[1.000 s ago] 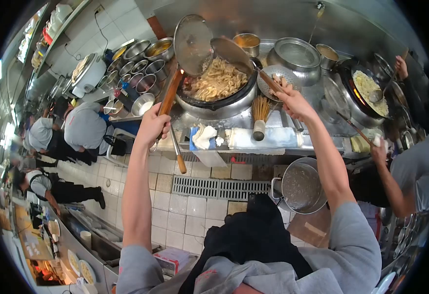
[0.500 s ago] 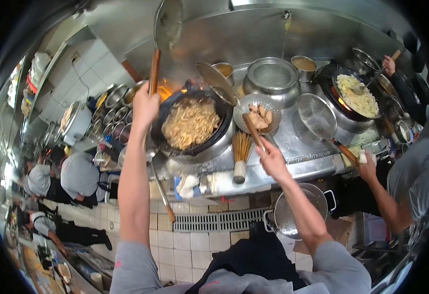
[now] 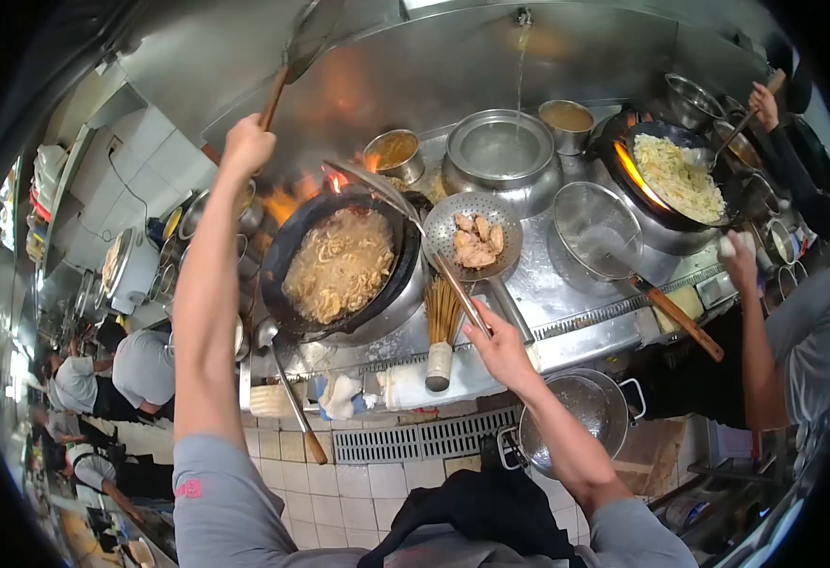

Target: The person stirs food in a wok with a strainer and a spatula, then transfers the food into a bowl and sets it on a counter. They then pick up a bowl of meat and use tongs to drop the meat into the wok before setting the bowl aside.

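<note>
My left hand [image 3: 248, 147] is raised beyond the wok, closed round the wooden handle of a strainer [image 3: 311, 43] whose wide round head is tilted and blurred. My right hand [image 3: 498, 348] grips the shaft of a long-handled strainer [image 3: 386, 189]; its round head shows nearly edge-on over the right rim of the wok [image 3: 277, 275]. Bubbling pale-brown food [image 3: 339, 260] fills the wok, with flames behind it. Beside it, a perforated ladle [image 3: 443, 222] holds browned meat pieces [image 3: 476, 241]. A bamboo brush [image 3: 441, 317] stands below my right strainer's shaft.
Water runs into a large metal pot [image 3: 500, 151] behind. An idle mesh strainer [image 3: 599, 232] lies right of centre. A co-worker's hand [image 3: 765, 106] stirs pale food [image 3: 675, 180] in a second wok. A ladle [image 3: 287, 379] overhangs the front edge; a handled pot [image 3: 576, 417] stands below.
My left hand has moved up and left, its strainer turning more edge-on. My right strainer's head has come closer to the wok. The co-worker's lower hand has left the idle strainer's handle.
</note>
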The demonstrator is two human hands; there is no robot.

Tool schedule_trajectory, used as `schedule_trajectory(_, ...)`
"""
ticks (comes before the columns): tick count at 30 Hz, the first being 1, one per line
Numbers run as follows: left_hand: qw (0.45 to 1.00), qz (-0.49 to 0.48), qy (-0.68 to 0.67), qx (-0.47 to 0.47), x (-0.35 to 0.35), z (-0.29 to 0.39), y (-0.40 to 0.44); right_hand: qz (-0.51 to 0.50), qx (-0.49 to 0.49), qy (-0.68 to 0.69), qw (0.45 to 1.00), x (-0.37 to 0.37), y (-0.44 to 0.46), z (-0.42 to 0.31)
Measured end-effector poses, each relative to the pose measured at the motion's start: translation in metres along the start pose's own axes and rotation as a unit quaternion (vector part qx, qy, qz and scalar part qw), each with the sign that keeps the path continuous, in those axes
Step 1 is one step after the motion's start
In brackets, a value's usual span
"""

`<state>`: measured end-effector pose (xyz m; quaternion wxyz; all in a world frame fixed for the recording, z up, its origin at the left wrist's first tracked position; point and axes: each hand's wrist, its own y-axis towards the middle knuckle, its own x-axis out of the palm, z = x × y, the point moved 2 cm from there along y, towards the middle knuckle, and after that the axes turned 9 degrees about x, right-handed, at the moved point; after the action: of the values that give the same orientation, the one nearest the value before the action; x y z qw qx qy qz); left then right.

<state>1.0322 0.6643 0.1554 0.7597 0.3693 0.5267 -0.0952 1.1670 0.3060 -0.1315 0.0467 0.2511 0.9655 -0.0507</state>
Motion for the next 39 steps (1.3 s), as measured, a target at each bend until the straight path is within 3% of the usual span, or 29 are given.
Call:
schedule_trajectory(4,0.983,-0.043,-0.158,-0.079,-0.039,-0.038,-0.088,-0.026,0.007,0.074,0.997,0.002,0.006,0.0)
schedule_trajectory(6,0.962,-0.033,-0.249,-0.103,-0.046,-0.061,-0.148,-0.059,0.074,0.098,0.991,0.006,0.009,-0.008)
schedule_trajectory(11,0.949,-0.07,-0.23,-0.203,-0.038,-0.104,-0.268,-0.037,0.016,0.007,0.999,0.02,0.05,-0.005)
schedule_trajectory(16,0.966,-0.066,-0.162,-0.192,0.001,-0.146,-0.335,-0.025,0.039,-0.093,0.995,0.06,0.093,-0.036)
schedule_trajectory(18,0.963,-0.074,-0.171,-0.194,0.021,-0.154,-0.343,-0.013,0.012,-0.103,0.995,0.082,0.13,0.001)
schedule_trajectory(19,0.959,-0.089,-0.174,-0.204,0.029,-0.152,-0.343,-0.048,0.092,-0.045,0.994,0.088,0.131,0.0)
schedule_trajectory(21,0.898,-0.108,-0.313,-0.292,0.029,-0.129,-0.338,-0.118,0.245,0.073,0.96,0.105,0.13,-0.009)
schedule_trajectory(23,0.839,-0.114,-0.417,-0.33,0.034,-0.123,-0.331,-0.164,0.336,0.17,0.912,0.121,0.14,-0.003)
schedule_trajectory(26,0.803,-0.119,-0.474,-0.342,0.05,-0.123,-0.322,-0.247,0.454,0.261,0.815,0.124,0.157,0.007)
schedule_trajectory(30,0.758,-0.098,-0.542,-0.349,0.037,-0.115,-0.333,-0.271,0.429,0.246,0.826,0.103,0.137,-0.004)
schedule_trajectory(39,0.797,-0.125,-0.52,-0.281,-0.049,-0.097,-0.38,-0.17,0.211,0.016,0.962,0.05,0.018,-0.089)
